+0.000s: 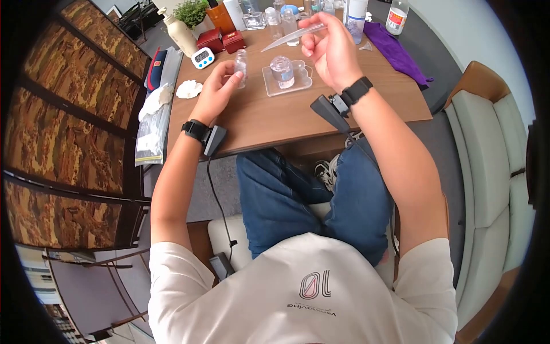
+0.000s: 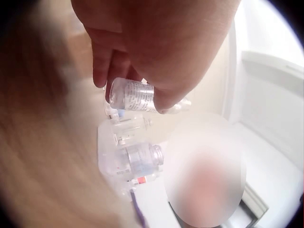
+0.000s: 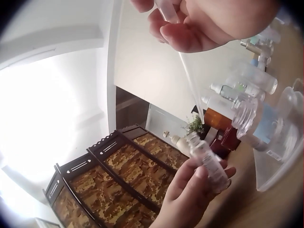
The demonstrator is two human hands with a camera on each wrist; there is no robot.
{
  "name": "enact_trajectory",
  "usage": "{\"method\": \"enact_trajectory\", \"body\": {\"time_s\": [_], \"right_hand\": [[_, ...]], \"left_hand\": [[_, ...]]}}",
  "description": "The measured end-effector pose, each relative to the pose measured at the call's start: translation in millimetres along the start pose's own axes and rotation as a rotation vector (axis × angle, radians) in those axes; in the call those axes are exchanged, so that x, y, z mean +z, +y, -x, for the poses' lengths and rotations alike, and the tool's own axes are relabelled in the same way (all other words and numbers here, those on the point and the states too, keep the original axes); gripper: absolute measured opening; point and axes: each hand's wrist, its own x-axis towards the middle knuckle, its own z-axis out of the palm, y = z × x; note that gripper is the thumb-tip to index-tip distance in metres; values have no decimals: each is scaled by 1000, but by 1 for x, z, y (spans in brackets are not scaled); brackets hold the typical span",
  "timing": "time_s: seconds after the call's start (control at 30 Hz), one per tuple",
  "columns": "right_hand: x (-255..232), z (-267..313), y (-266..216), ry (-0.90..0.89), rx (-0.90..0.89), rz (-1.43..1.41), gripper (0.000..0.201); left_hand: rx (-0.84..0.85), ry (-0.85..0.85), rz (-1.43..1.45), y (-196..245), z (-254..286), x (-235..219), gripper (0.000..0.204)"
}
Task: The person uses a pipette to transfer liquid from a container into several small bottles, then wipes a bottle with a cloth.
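Observation:
My left hand (image 1: 216,92) grips a small clear bottle (image 1: 241,59) with a printed label, held upright over the table's left part. The bottle (image 3: 209,164) has no cap on its neck in the right wrist view. In my right hand (image 1: 339,60) is a clear plastic dropper (image 1: 289,38), pinched by its bulb end and slanting down to the left. Its thin tip points toward the bottle's mouth, a little apart from it. Between the hands, a clear jar (image 1: 282,73) stands on a transparent tray (image 1: 271,88), its label partly showing.
A white timer (image 1: 203,58), crumpled tissue (image 1: 189,89) and dark red boxes (image 1: 234,42) lie at the left. Along the back stand a pump bottle (image 1: 179,33), a potted plant (image 1: 192,12) and several clear bottles. A purple cloth (image 1: 392,50) hangs over the right edge.

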Motion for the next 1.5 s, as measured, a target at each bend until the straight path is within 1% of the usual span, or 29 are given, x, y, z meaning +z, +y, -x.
{"method": "enact_trajectory", "body": {"time_s": [0.07,0.1,0.17,0.23,0.3,0.33,0.37,0.43,0.47,0.5,0.57,0.6,0.63,0.7,0.73,0.8,0.9,0.93,1.0,1.03,1.1,1.13,1.2,1.23,1.3,1.33,1.37,1.43,1.5], "right_hand": [[-5,-1,-2,64,-24,24,22],[-8,0,-3,51,-30,31,22],[-9,4,-10,105,-31,84,22],[-9,10,-16,106,-33,133,23],[-6,15,-22,137,-52,187,22],[-4,18,-24,131,-57,208,21],[-2,20,-25,119,-68,221,21],[3,25,-27,121,-32,246,21],[4,27,-28,105,-37,261,22],[5,29,-28,100,-37,267,22],[9,27,-30,103,-36,287,21],[11,25,-30,94,-36,289,21],[15,26,-32,87,-49,288,21],[13,28,-30,84,-54,286,21],[12,27,-29,66,-54,276,21],[7,22,-25,47,-47,264,21],[1,18,-28,47,-8,322,22],[0,14,-31,42,-8,318,22],[-3,5,-36,6,3,302,24],[-3,1,-37,8,10,300,24],[-2,-4,-36,-79,40,323,24],[0,-5,-35,-75,52,320,24],[1,-7,-28,-145,123,451,21],[-1,-9,-23,-140,138,446,21],[-5,-14,-13,-274,180,509,19],[-5,-15,-9,-297,190,595,20],[-4,-15,-7,-296,204,590,20],[-3,-16,-6,-386,204,733,20],[-6,-19,-3,-415,226,709,20]], "left_hand": [[-23,125,118,-8,5,1,34],[-11,134,122,-11,8,3,34],[-49,142,146,-10,12,7,33],[-47,152,119,-10,14,10,31],[10,135,11,-18,12,12,28],[29,119,-67,-18,12,12,33],[45,127,-58,-18,14,16,33],[89,245,-267,-15,17,23,43],[90,243,-243,-12,19,27,62],[92,248,-237,-11,20,31,62],[-16,240,-711,6,21,39,76],[-18,274,-680,5,18,39,88],[-20,278,-681,11,17,38,88],[-152,217,-576,28,19,37,89],[-156,216,-576,29,17,34,89],[-247,96,-553,27,11,23,85],[-280,50,-557,15,-2,10,78],[-284,47,-557,17,-5,7,78],[-320,-54,-470,20,-10,1,76],[-328,-56,-470,22,-12,-1,76],[-350,-125,-420,26,-16,-5,70],[-362,-129,-418,27,-18,-6,70],[-261,-201,-604,26,-23,-9,61],[-275,-208,-601,26,-24,-10,61],[-161,-199,-659,27,-24,-10,51],[-177,-205,-654,27,-23,-11,51],[-147,-202,-647,28,-23,-12,48],[-124,-204,-640,32,-23,-14,44],[-168,-85,-457,33,-23,-13,40]]}}
